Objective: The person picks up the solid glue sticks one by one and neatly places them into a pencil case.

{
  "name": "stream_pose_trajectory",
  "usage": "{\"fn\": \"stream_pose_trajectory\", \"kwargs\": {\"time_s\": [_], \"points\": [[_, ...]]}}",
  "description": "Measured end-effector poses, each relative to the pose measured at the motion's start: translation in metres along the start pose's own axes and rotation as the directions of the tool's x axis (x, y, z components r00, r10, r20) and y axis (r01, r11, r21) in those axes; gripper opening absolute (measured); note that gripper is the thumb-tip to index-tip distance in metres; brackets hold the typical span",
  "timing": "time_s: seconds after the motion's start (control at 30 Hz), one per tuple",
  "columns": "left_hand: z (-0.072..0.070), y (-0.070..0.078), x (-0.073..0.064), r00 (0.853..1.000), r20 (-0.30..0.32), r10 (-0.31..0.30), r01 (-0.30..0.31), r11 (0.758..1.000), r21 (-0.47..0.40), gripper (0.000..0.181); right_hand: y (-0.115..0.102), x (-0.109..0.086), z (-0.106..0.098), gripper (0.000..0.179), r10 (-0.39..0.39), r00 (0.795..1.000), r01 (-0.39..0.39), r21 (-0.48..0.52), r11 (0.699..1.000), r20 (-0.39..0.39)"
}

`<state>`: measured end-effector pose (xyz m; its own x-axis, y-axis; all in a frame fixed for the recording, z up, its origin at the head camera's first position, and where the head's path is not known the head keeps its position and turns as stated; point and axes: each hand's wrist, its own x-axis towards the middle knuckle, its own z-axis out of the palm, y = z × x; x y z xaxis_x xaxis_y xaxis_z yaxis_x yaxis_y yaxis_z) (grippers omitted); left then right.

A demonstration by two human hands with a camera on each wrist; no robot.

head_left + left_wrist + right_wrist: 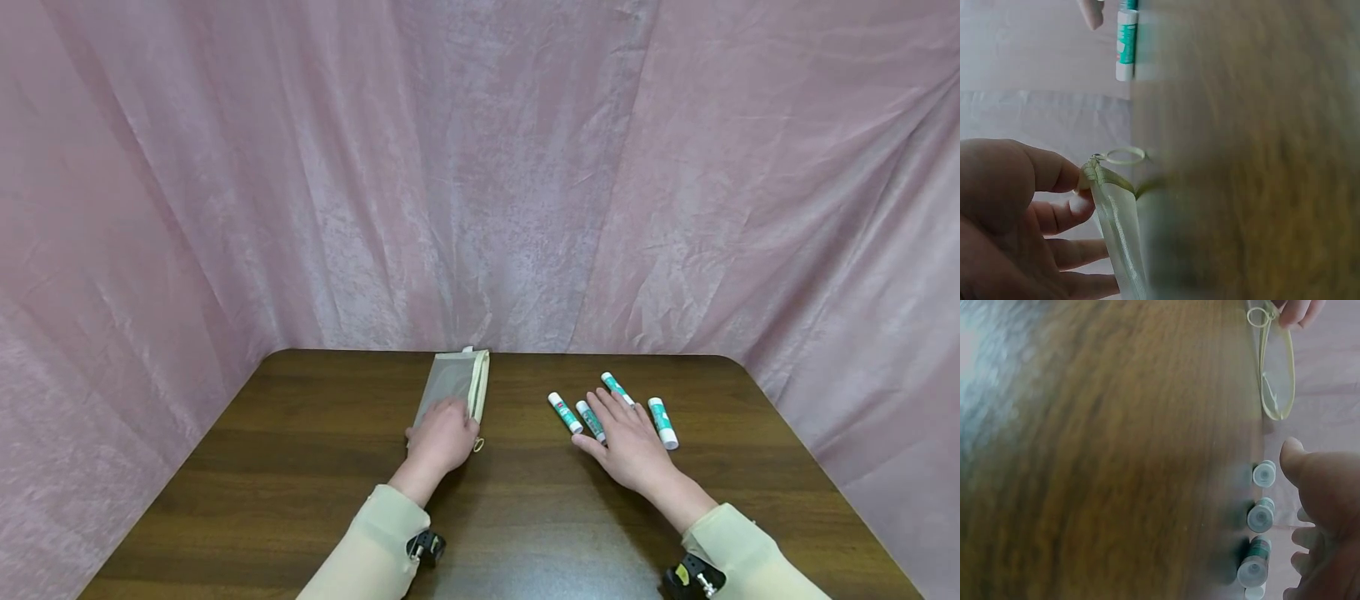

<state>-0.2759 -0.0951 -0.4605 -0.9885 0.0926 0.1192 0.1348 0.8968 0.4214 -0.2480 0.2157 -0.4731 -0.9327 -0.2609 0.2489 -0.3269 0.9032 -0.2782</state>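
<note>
From my remote station I record the following. The left hand [442, 433] is at the near end of a grey, see-through pouch [448, 377], which lies on the brown wood-grained surface [510, 508] left of centre. Its fingers [1063, 215] are narrow: in the left wrist view, thumb and forefinger pinch the corner beside the ring [477, 446], and the other fingers extend along the pouch's side. A cream zip [478, 387] runs down the pouch's right edge, and a small white tag [468, 349] shows at the far end. In the right wrist view I find the pouch's mouth gaping. The right hand [633, 450] is palm down with fingers wide, holding nothing, over a group of four teal-and-white glue sticks. I cannot establish whether it touches any of them. The leftmost stick [565, 412] lies clear of the fingers; the second stick [590, 420] lies just beside the thumb and forefinger; the far stick [615, 386] reaches to the fingertips; the right stick [663, 423], visibly thicker, lies beyond the little finger. All four lie on their sides, well apart from the pouch. A pink curtain [465, 167] hangs behind the surface.
</note>
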Motion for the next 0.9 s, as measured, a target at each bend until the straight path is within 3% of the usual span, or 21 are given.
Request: {"fn": "stream_pose_trajectory", "kwargs": {"time_s": [0.27,0.9], "points": [[-0.002,-0.002,-0.002,0.999,-0.038,0.008,-0.01,0.998,-0.054,0.023,-0.001,0.004,0.0,0.072,-0.017,0.999,0.017,0.018,1.0,-0.031],[-0.005,-0.007,-0.003,0.993,-0.095,0.074,-0.082,0.993,-0.081,0.025,-0.009,0.019,0.003,0.06,-0.052,0.998,0.052,0.008,0.999,0.028]]}}
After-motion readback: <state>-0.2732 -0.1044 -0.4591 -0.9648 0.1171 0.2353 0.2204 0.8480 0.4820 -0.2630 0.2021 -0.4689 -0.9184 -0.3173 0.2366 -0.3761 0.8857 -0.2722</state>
